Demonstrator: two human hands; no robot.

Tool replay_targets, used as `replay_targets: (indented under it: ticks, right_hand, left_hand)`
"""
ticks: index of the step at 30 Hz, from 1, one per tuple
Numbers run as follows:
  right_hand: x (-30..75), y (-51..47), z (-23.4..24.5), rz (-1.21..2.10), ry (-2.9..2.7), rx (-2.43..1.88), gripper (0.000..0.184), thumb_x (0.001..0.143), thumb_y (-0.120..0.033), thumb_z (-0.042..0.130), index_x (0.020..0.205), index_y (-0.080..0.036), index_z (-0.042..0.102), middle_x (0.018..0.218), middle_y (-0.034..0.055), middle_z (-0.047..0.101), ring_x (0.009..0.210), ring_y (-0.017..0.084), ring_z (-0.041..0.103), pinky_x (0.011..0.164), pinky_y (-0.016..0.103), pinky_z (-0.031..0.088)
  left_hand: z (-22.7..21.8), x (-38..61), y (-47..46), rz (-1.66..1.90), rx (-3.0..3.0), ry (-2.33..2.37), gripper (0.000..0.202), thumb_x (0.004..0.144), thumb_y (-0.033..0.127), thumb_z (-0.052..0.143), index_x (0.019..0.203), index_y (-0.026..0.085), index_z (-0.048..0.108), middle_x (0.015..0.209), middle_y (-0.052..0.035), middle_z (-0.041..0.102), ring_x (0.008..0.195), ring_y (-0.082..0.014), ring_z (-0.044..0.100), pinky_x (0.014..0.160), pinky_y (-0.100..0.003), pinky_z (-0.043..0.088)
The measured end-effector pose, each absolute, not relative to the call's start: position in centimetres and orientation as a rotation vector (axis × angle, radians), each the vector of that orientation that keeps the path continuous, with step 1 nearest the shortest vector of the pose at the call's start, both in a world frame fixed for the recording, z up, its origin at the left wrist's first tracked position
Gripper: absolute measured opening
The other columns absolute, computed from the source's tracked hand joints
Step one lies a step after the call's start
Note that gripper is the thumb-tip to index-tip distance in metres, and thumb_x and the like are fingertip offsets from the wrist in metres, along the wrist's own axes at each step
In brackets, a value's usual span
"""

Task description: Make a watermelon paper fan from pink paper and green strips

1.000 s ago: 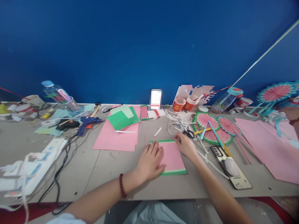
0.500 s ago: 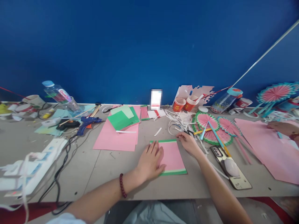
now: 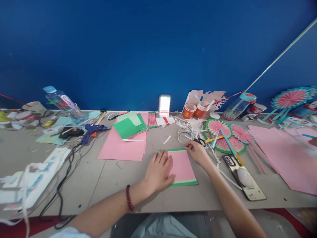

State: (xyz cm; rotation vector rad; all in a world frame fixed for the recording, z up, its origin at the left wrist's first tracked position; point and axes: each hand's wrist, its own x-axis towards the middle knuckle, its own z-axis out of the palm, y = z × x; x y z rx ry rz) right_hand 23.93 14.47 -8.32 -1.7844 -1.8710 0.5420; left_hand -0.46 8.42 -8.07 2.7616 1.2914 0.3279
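A pink paper sheet [image 3: 182,167] lies before me on the table, with a green band along its far edge and pale-green and green bands along its near edge. Spread flat over its left part, my left hand [image 3: 159,170] presses it down and hides that side. At the far right corner, my right hand [image 3: 196,152] has its fingertips drawn together on the paper's edge. Just beyond that hand are black-handled scissors [image 3: 201,141] and a tangle of white paper strips [image 3: 189,127].
Left stand larger pink sheets [image 3: 119,150] under green paper [image 3: 127,127], a blue glue gun [image 3: 92,131] and a power strip [image 3: 47,175]. Right are watermelon-patterned paper fans [image 3: 219,129], a phone [image 3: 256,193] under a white mouse [image 3: 245,178], and red paper cups [image 3: 189,110]. Another person's hand [image 3: 313,142] shows at far right.
My right hand has shifted slightly left and toward me, its fingertips reaching the paper's far right corner. My left hand stays in place. The other person's hand has moved right, mostly out of view.
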Motion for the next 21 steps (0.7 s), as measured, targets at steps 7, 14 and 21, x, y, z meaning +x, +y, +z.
replay_targets:
  ticks: [7,14,21]
  right_hand:
    - [23.96,14.49,-8.48,0.546,-1.887,-1.772,0.009,0.073,-0.025,0.050,0.076,-0.019,0.057,0.066,0.0003,0.052,0.065,0.017,0.050,0.063,0.026,0.036]
    - [23.88,14.46,-8.43,0.537,-1.886,-1.771,0.010,0.073,-0.023,0.050,0.077,-0.019,0.058,0.066,0.0006,0.053,0.066,0.017,0.051,0.063,0.026,0.037]
    - [23.88,14.45,-8.55,0.514,-1.892,-1.770,0.010,0.073,-0.023,0.051,0.076,-0.019,0.059,0.064,0.0003,0.054,0.066,0.017,0.052,0.061,0.026,0.036]
  left_hand:
    - [-8.13,-0.51,8.32,0.367,2.766,1.329,0.065,0.083,0.058,0.047,0.135,0.018,0.043,0.144,-0.0173,0.038,0.133,-0.0332,0.033,0.111,-0.052,0.019]
    - [-8.26,-0.56,8.37,0.395,2.766,1.344,0.065,0.082,0.058,0.050,0.135,0.020,0.044,0.141,-0.0169,0.041,0.131,-0.0343,0.034,0.110,-0.054,0.019]
    - [-7.69,-0.72,8.58,0.456,2.745,1.305,0.064,0.082,0.061,0.050,0.131,0.021,0.048,0.137,-0.0157,0.045,0.128,-0.0331,0.037,0.109,-0.053,0.021]
